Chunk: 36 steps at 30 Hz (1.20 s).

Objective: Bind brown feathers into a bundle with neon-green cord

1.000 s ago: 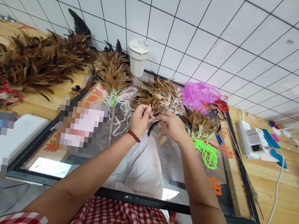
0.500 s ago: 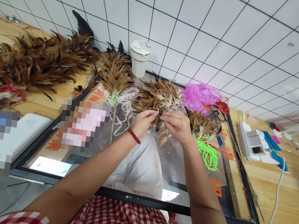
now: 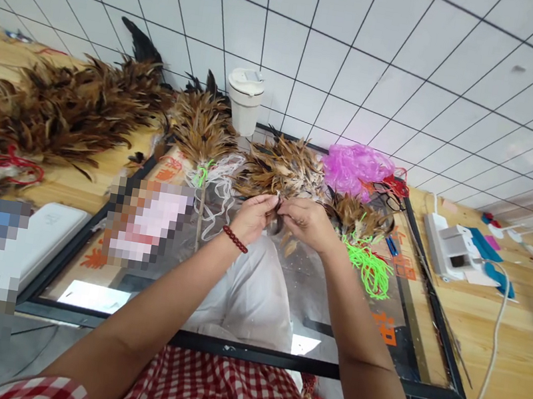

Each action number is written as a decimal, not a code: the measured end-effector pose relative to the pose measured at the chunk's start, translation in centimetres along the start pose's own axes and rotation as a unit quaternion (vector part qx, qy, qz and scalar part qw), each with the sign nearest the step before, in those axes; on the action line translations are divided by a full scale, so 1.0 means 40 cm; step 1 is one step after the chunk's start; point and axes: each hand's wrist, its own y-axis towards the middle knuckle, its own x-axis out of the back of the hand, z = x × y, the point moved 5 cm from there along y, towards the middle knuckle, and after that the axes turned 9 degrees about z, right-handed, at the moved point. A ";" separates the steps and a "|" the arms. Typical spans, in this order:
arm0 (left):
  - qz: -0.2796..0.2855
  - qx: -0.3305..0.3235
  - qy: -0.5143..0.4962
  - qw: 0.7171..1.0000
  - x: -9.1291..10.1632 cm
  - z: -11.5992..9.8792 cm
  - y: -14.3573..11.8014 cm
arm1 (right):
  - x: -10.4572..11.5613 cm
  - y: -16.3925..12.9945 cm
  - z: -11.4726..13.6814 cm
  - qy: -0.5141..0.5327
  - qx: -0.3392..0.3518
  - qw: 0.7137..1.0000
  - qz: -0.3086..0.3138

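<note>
Between my two hands, over the glass panel (image 3: 278,282), is a small dark feather (image 3: 274,226). My left hand (image 3: 254,216), with a dark red bead bracelet (image 3: 235,240) at the wrist, pinches it from the left. Thumb and fingers of my right hand (image 3: 310,223) close on it from the other side. Just beyond my fingertips lies a pile of brown feathers (image 3: 279,168). A feather bundle on a stick (image 3: 207,129), tied with green string, lies to the left of it. Bright green cords (image 3: 367,269) sit beside another feather bunch (image 3: 358,215) on the right.
A white lidded cup (image 3: 244,103) stands by the tiled wall. Pink plastic (image 3: 357,170) lies behind the right-hand feathers. Large feather bundles (image 3: 68,107) and a white box-like device (image 3: 50,239) are at left. A power strip (image 3: 441,244) with a white cable (image 3: 495,344) is at right.
My hands have drawn slightly closer together, and the right has moved a little left. The dark feather now hangs lower between the fingertips. The view has shifted slightly.
</note>
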 end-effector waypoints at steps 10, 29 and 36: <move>-0.110 -0.104 0.045 0.987 0.043 -0.052 0.009 | -0.092 -0.001 -0.065 -0.043 -0.167 0.979 0.109; -0.012 -0.069 0.273 0.959 0.007 -0.003 0.003 | -0.006 -0.003 -0.051 0.069 -0.145 0.986 -0.040; -0.016 -0.093 0.270 0.958 0.004 -0.012 0.001 | -0.002 -0.011 -0.076 0.177 -0.194 0.962 -0.074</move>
